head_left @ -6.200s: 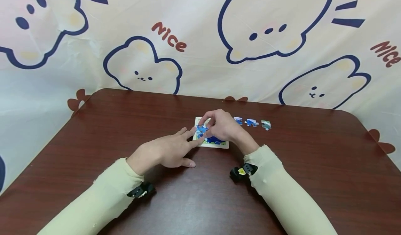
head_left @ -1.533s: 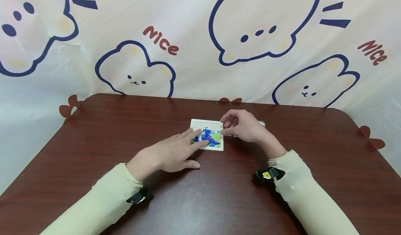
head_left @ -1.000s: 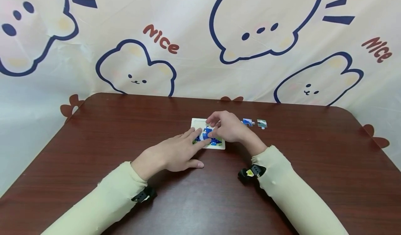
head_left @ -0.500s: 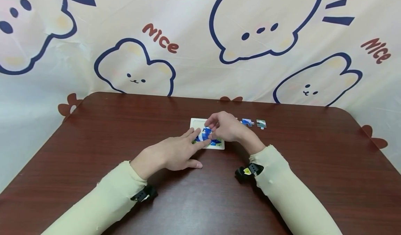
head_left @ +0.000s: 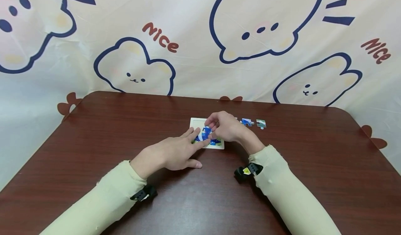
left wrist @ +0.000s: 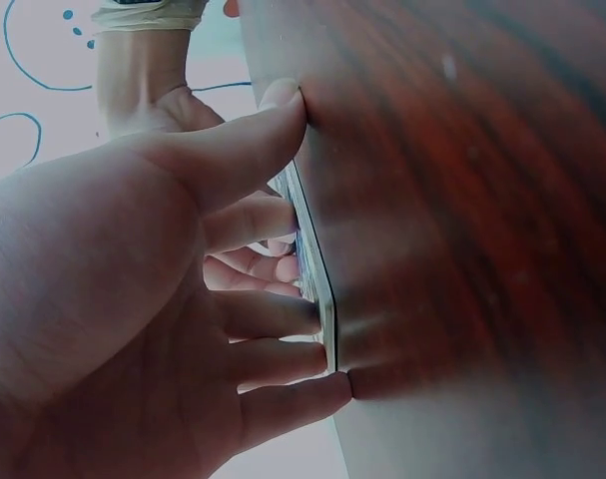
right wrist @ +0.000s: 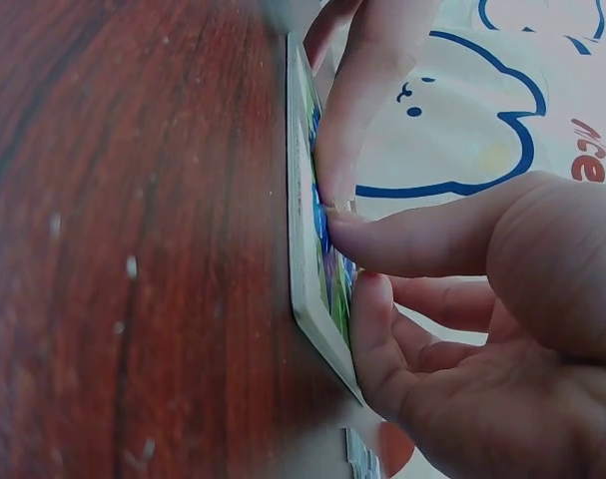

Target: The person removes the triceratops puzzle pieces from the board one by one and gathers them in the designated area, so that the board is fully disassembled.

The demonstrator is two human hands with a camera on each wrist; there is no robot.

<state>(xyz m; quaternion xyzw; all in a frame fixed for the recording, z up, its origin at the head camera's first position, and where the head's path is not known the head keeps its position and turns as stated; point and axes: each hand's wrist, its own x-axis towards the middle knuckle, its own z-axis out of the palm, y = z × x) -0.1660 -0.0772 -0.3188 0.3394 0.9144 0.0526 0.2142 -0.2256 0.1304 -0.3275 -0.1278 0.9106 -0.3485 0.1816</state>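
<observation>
A small jigsaw puzzle in a white-rimmed tray (head_left: 196, 120) lies flat on the table, with blue and green pieces in it. My left hand (head_left: 170, 153) rests on the tray's left and near side, fingers spread and straight, the thumb on the table. Over the right half of the puzzle, my right hand (head_left: 228, 127) is bent down, thumb and fingertips close together as if around a jigsaw piece; the piece is mostly hidden. In the right wrist view the right thumb (right wrist: 432, 239) touches the blue picture surface. The left wrist view shows the tray's edge (left wrist: 329, 329) under the left fingertips.
Two loose jigsaw pieces, one blue (head_left: 246, 122) and one greenish (head_left: 261, 124), lie right of the tray; a sliver of another shows behind the right hand. The brown wooden table (head_left: 109, 130) ends at a patterned cloth (head_left: 200, 71) behind.
About 1.5 seconds ago my right hand was by the loose pieces at the tray's right edge; it has moved left over the puzzle and stays there. My left hand has barely moved.
</observation>
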